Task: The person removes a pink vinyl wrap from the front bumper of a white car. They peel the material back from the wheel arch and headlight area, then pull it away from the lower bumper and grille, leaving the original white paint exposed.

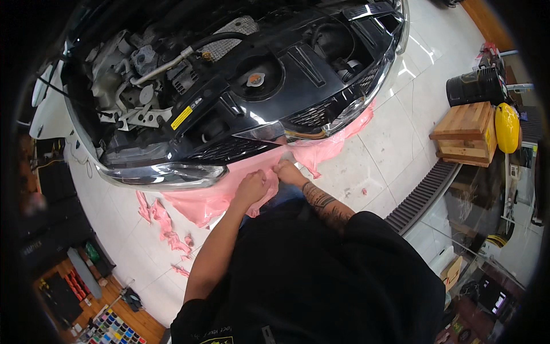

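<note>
While left hand point(251, 188) clenches pink film point(206, 203) below the bumper point(172, 172), right hand point(285, 170) pinches its edge, keeping it taut.

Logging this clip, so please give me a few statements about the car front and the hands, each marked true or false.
1. Both hands, left hand and right hand, rest on pink film on the front bumper. True.
2. The bonnet is shut. False: the engine bay is exposed.
3. Pink scraps lie on the white tiled floor. True.
4. The wooden crate stands on the person's left. False: it is on the right, beside a yellow object.
</note>
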Demonstrator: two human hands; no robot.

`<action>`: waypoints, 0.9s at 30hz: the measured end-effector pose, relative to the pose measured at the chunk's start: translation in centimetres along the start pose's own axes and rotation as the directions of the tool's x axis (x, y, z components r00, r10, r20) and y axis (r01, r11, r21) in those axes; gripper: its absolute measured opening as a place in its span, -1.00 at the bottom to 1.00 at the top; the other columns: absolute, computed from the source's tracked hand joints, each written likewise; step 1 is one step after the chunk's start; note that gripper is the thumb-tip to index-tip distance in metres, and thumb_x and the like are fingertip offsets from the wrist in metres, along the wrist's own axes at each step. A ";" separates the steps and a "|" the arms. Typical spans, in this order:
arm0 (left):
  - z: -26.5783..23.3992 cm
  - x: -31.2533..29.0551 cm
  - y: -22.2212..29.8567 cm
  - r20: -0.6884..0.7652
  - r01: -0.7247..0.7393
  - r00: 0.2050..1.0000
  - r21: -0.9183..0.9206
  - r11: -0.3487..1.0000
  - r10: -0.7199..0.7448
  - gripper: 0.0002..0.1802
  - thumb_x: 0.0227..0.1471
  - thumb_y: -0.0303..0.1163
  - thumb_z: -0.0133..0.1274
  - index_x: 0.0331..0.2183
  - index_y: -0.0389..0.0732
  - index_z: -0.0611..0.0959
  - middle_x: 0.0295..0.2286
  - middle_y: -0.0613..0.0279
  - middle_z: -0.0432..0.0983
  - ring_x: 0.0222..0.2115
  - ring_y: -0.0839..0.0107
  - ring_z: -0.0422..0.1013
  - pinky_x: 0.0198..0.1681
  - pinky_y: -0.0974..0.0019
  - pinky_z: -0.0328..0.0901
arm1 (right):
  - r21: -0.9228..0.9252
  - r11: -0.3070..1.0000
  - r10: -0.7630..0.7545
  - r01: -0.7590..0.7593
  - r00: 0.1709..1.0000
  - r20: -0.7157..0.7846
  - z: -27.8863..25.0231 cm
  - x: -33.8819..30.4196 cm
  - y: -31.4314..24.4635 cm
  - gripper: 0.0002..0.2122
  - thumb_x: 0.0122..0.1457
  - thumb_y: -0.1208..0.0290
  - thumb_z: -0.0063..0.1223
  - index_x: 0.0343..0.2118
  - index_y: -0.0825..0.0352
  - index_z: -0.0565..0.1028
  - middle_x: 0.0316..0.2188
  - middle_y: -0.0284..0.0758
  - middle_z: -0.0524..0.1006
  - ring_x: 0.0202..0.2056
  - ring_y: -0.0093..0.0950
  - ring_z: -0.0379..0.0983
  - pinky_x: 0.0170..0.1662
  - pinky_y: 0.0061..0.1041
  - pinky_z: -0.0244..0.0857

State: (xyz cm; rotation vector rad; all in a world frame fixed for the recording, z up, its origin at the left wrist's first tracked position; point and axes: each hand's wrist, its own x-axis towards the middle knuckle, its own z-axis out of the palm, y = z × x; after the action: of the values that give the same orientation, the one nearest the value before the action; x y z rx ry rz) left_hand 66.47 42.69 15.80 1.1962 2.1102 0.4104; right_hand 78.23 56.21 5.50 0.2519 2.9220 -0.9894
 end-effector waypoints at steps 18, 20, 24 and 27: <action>1.5 10.4 1.6 0.298 -0.107 0.954 0.470 0.876 -0.043 -0.64 -0.05 -0.16 -0.08 -0.27 -0.21 0.54 -0.31 -0.08 0.48 -0.28 0.05 0.44 -0.20 0.10 0.33 | 0.183 0.974 0.147 -0.134 0.987 -0.060 -3.6 -0.6 -4.4 -0.78 0.03 0.32 -0.11 -0.56 0.38 0.47 -0.56 -0.10 0.49 -0.49 -0.13 0.43 -0.42 -0.17 0.30; 1.7 9.7 1.7 0.188 0.027 0.976 0.397 0.918 -0.110 -0.61 -0.01 -0.14 -0.13 -0.33 -0.26 0.57 -0.35 -0.09 0.49 -0.30 0.02 0.44 -0.19 0.09 0.32 | 0.225 0.958 0.209 -0.179 0.971 -0.117 -2.9 -0.6 -4.8 -0.78 0.02 0.33 -0.09 -0.60 0.36 0.47 -0.58 -0.12 0.49 -0.51 -0.14 0.43 -0.44 -0.17 0.30; 3.2 8.8 -1.3 0.150 0.021 0.985 0.410 0.912 -0.090 -0.56 0.03 -0.14 -0.23 -0.37 -0.31 0.58 -0.31 -0.11 0.49 -0.27 0.03 0.44 -0.17 0.12 0.31 | 0.192 0.964 0.211 -0.184 0.969 -0.129 -2.6 -0.7 -6.0 -0.77 -0.01 0.35 -0.08 -0.68 0.35 0.47 -0.64 -0.13 0.47 -0.55 -0.15 0.43 -0.45 -0.18 0.30; 3.0 8.0 -0.9 0.031 0.016 0.999 0.324 0.946 -0.028 -0.54 0.07 -0.16 -0.26 -0.49 -0.33 0.60 -0.40 -0.18 0.48 -0.36 -0.05 0.42 -0.21 0.03 0.29 | 0.193 0.959 0.245 -0.207 0.949 -0.198 -1.9 -0.8 -6.6 -0.78 -0.05 0.36 -0.06 -0.72 0.35 0.46 -0.67 -0.13 0.47 -0.57 -0.16 0.44 -0.46 -0.20 0.30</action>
State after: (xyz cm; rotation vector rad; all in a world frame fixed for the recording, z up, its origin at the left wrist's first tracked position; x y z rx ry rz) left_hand 65.07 48.81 9.93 1.3488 2.2160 0.0281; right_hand 77.96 52.13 11.03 0.7337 2.9063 -1.2447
